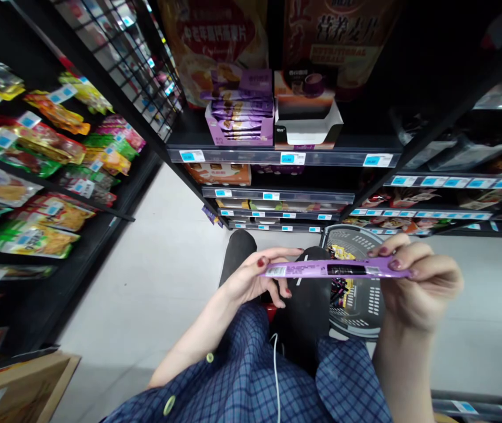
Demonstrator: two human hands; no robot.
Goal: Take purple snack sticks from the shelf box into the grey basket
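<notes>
A long, thin purple stick packet (306,269) is stretched level between my two hands, with small print, a barcode and a black patch facing me. At its left end, the thumb of my left hand (255,279) presses on the packet; the index finger reaches along behind and the other fingers hang loosely below. My right hand (421,279) pinches the opposite end between thumb and fingers. Similar purple packets (240,114) stand in a purple display box (242,135) on the shelf ahead. Beside that is a brown-and-white display box (308,126), its front cut low.
Below my right hand, a grey shopping basket (361,311) with yellow and dark packets sits on the floor. Bagged snacks (39,223) fill the rack at left. A cardboard box (26,388) stands lower left. A white cable (276,376) hangs over my checked shirt.
</notes>
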